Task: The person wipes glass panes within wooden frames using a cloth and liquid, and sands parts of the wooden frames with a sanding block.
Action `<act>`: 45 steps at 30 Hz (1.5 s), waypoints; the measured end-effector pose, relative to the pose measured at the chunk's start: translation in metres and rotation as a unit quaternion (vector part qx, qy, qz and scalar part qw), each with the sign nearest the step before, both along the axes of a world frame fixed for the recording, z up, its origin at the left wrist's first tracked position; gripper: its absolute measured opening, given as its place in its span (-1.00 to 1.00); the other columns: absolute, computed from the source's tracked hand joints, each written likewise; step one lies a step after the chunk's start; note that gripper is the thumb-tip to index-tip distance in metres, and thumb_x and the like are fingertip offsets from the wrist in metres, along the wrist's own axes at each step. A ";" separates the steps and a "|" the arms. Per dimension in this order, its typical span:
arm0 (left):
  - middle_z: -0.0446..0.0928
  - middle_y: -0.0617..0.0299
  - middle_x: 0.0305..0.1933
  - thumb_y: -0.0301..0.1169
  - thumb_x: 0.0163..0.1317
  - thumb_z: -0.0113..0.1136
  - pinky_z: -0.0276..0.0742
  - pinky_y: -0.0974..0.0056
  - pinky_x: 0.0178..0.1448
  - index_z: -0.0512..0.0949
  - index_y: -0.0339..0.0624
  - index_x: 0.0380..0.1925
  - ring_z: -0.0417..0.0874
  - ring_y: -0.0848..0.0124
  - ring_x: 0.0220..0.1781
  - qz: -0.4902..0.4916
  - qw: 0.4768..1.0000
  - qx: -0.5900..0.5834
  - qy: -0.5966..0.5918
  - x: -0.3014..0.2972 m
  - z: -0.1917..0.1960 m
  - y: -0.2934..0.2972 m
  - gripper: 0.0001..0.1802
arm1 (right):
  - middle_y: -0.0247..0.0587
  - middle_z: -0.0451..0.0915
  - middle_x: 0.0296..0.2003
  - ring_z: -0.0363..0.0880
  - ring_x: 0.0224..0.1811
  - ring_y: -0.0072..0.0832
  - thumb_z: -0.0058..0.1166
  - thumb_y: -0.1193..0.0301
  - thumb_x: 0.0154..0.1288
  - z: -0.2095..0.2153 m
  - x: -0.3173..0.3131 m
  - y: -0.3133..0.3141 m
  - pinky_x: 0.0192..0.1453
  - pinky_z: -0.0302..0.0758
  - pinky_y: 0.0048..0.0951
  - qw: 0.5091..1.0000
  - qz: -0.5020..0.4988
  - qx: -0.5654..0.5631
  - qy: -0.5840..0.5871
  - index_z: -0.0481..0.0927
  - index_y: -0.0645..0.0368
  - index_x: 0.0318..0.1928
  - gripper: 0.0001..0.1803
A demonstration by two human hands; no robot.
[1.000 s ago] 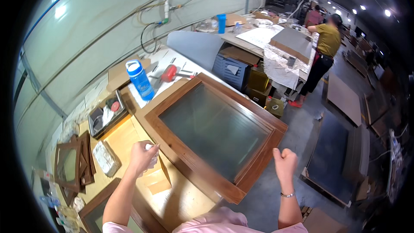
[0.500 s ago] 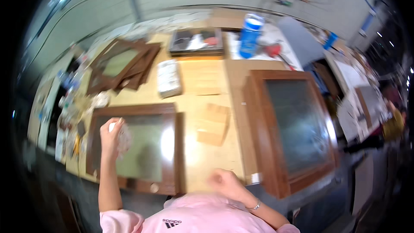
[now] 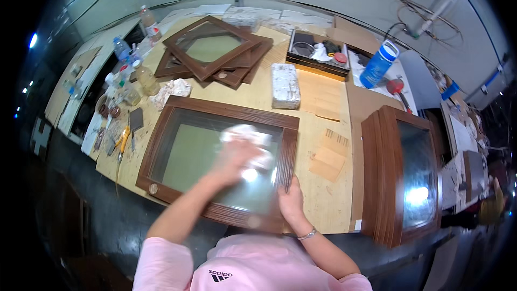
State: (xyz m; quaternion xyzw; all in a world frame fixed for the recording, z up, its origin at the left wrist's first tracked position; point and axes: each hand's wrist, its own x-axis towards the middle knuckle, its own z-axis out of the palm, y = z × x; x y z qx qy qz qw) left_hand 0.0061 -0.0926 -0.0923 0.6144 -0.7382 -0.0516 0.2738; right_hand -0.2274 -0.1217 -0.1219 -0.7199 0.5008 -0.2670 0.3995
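In front of me lies a brown wood-grain framed glass panel (image 3: 288,153) on the table. My left hand (image 3: 237,157), blurred by motion, presses a crumpled white cloth (image 3: 253,136) against the right part of the glass. The cloth partly hides that hand's fingers. At the panel's right side, near its front corner, my right hand (image 3: 292,199) grips the frame's edge. A bright lamp reflection shows on the glass beside the cloth. Pale round spots mark the frame's front corners.
Loose brown frames (image 3: 207,67) overlap at the back left, near bottles (image 3: 146,78) and a crumpled rag (image 3: 171,92). A stack of framed panels (image 3: 379,183) stands at right. Behind are a white wrapped block (image 3: 285,86), a black box (image 3: 318,56) and a blue bottle (image 3: 379,64).
My left hand has gone from the panel's left side to its right part with the cloth. The right hand has moved from the table's front onto the frame's edge. The view has turned.
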 end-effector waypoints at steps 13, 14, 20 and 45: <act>0.61 -0.03 -0.01 -0.41 0.11 0.23 0.27 -0.04 0.39 0.61 -0.09 0.03 0.57 0.04 0.08 -0.048 0.994 -0.055 0.081 -0.034 -0.020 -0.051 -0.59 | 0.35 0.60 -0.38 0.59 -0.27 0.27 -0.03 0.31 0.28 0.015 0.018 0.009 -0.14 0.50 0.12 0.986 -0.111 -0.013 0.123 0.43 0.37 0.10 -0.54; 0.63 -0.02 -0.02 -0.40 0.15 0.21 0.29 -0.03 0.39 0.61 -0.11 0.04 0.58 0.04 0.09 -0.109 0.989 -0.073 0.069 -0.047 -0.013 -0.026 -0.60 | 0.34 0.61 -0.37 0.60 -0.28 0.27 -0.02 0.31 0.26 0.008 0.014 0.008 -0.14 0.51 0.13 0.985 -0.116 -0.017 0.126 0.44 0.35 0.09 -0.54; 0.62 -0.06 0.07 -0.23 0.29 0.20 0.51 0.16 0.14 0.52 -0.25 0.13 0.66 0.11 0.04 0.010 0.902 0.205 0.381 0.018 0.044 0.029 -0.53 | 0.33 0.59 -0.36 0.58 -0.22 0.25 -0.10 0.25 0.42 -0.006 0.013 0.010 -0.14 0.45 0.10 0.984 -0.123 -0.045 0.120 0.48 0.34 -0.07 -0.64; 0.55 -0.14 0.09 -0.35 0.26 0.14 0.52 -0.06 0.09 0.41 -0.18 0.25 0.59 -0.04 0.09 0.633 0.748 0.191 0.054 0.382 -0.065 0.240 -0.47 | 0.36 0.52 -0.09 0.49 0.04 0.17 -0.02 0.37 0.32 0.018 0.031 0.014 0.12 0.42 -0.01 0.952 -0.124 -0.134 0.247 0.43 0.37 0.04 -0.63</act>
